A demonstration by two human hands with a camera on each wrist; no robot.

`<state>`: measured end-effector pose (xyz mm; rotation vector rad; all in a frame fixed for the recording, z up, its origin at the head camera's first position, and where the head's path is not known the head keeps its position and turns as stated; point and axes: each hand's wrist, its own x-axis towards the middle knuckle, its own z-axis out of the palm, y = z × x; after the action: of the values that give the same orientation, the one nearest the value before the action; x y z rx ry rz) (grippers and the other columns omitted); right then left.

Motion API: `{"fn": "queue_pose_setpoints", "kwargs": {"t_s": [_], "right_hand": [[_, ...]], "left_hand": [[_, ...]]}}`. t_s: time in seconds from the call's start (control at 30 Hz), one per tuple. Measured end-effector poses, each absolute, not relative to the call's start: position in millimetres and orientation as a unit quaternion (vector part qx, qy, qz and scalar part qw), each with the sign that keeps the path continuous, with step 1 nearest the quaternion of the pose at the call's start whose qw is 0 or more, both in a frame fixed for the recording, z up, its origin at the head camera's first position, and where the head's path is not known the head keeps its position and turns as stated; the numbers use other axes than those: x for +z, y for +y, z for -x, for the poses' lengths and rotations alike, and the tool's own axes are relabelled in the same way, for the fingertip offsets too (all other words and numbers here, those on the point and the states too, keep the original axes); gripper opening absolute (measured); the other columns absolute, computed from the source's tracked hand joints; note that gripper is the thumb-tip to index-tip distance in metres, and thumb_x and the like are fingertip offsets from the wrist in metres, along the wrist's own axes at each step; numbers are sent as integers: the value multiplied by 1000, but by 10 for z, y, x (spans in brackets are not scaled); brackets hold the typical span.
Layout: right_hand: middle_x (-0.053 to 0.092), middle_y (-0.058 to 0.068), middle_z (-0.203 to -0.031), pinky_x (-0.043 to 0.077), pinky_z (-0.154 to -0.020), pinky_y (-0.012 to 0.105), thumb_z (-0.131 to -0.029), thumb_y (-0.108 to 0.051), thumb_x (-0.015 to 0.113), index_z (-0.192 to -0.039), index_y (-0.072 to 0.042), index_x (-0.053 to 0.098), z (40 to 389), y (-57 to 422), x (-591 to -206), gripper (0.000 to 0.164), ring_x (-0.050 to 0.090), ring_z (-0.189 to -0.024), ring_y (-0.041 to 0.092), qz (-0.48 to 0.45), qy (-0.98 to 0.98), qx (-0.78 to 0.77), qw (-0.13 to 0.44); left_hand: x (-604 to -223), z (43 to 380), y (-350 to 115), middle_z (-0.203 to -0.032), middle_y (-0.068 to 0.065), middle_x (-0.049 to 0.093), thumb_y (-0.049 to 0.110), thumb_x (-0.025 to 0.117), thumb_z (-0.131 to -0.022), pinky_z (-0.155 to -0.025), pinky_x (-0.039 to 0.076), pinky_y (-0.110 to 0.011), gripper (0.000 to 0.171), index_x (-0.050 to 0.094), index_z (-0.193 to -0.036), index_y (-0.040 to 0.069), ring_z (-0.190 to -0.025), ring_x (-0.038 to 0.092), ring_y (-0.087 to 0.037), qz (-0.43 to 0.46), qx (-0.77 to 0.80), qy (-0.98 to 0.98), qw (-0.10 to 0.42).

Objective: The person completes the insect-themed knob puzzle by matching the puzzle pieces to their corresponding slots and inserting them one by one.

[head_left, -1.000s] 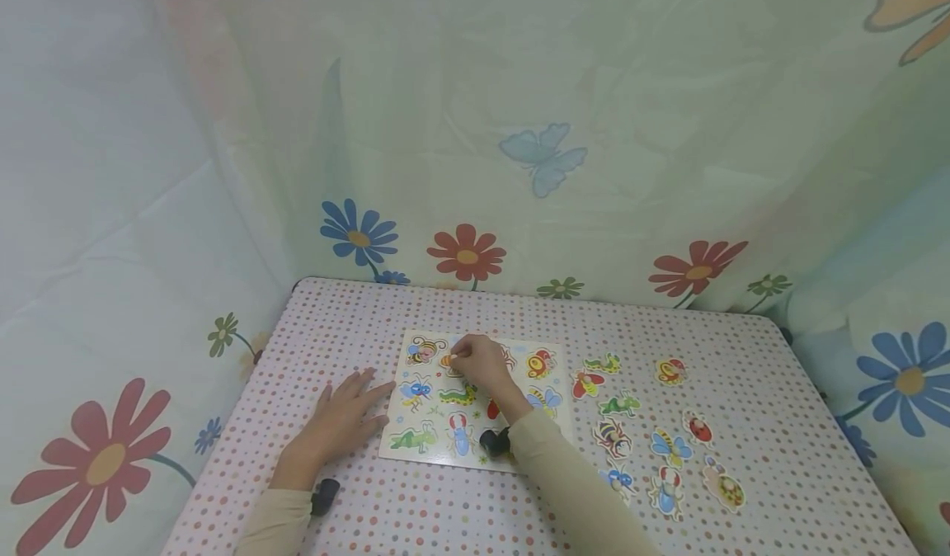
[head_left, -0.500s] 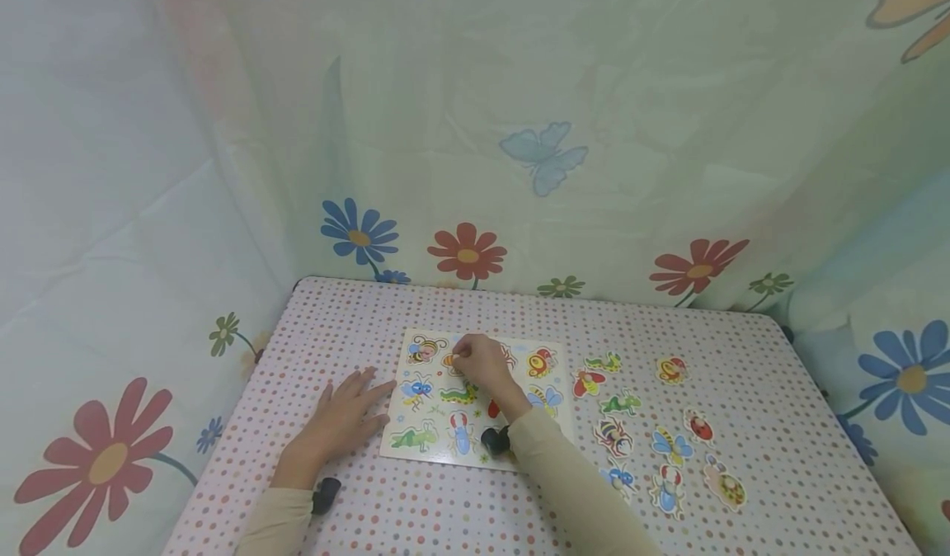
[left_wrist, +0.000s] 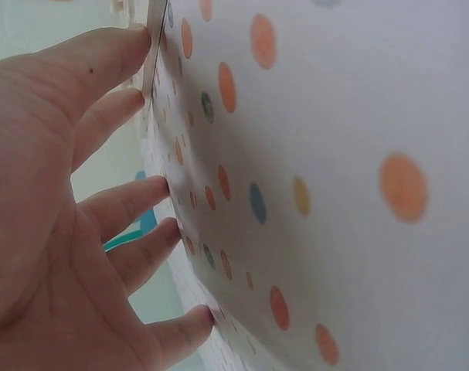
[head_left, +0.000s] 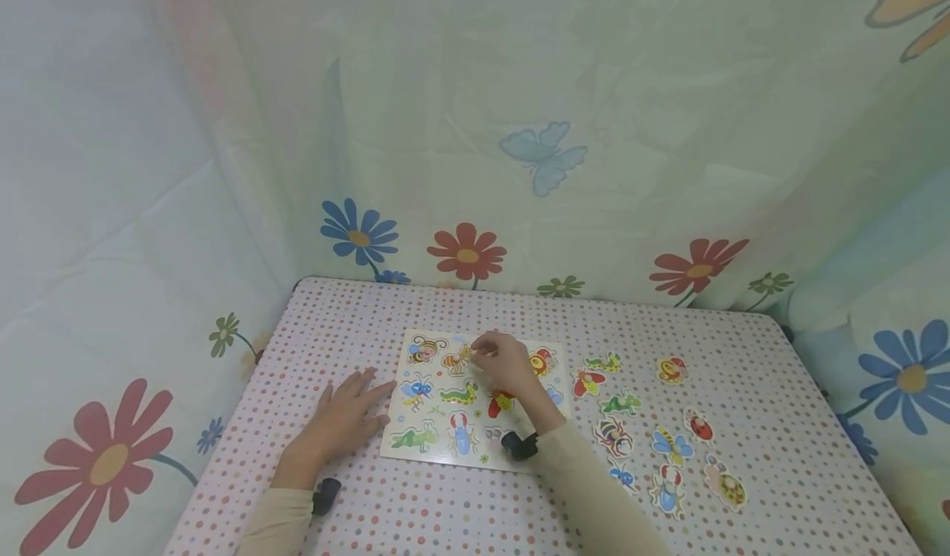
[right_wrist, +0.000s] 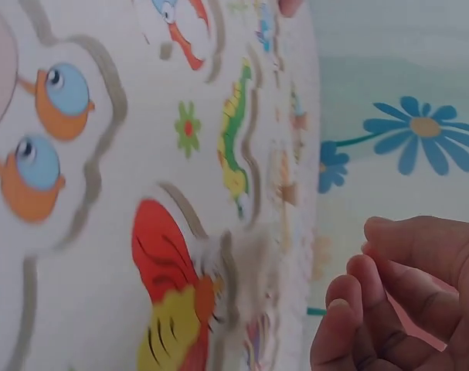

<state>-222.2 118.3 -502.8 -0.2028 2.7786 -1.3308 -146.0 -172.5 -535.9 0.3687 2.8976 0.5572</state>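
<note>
A cream puzzle board with insect shapes lies on the table. My left hand is spread on its left side, the thumb and a finger touching the board's edge. Over the top row is my right hand, its fingers loosely curled and nothing seen between them. Just left of its fingertips an orange-striped insect piece sits on the board. A bee shows in the top left corner, and a green caterpillar in the middle row. The right hand and wrist hide part of the board.
Several loose insect pieces lie right of the board, among them a ladybird, a grasshopper and a beetle. The dotted table meets flower-printed curtains at its back and sides.
My right hand has moved a little right, off the orange-striped insect piece, which now shows fully on the board. The left hand has stayed still.
</note>
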Motion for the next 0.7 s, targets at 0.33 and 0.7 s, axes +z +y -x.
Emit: {"fn": "queue_pose_setpoints", "kwargs": {"t_s": [0.33,0.7], "right_hand": [[70,1,-93,54,-64,32,-89,-12,76,-108,-6,72,2034,1556,-4843,20,64,-80,18,63,901,-428,-11],[71,7,-96,54,-69,36,-90,-11,75,-110,-6,71,1786,2061,-4782,21,65,-85,24,51,905,-419,-58]], "left_hand": [[-5344,1453,-1720,-162,-14,28,36,64,-97,-114,8,-70,56,49,-150,25,-148,21,-40,-127,183,971,84],[-5320,1433,-1706,-162,-15,28,34,64,-98,-114,7,-70,56,48,-150,24,-148,20,-40,-123,181,972,85]]}}
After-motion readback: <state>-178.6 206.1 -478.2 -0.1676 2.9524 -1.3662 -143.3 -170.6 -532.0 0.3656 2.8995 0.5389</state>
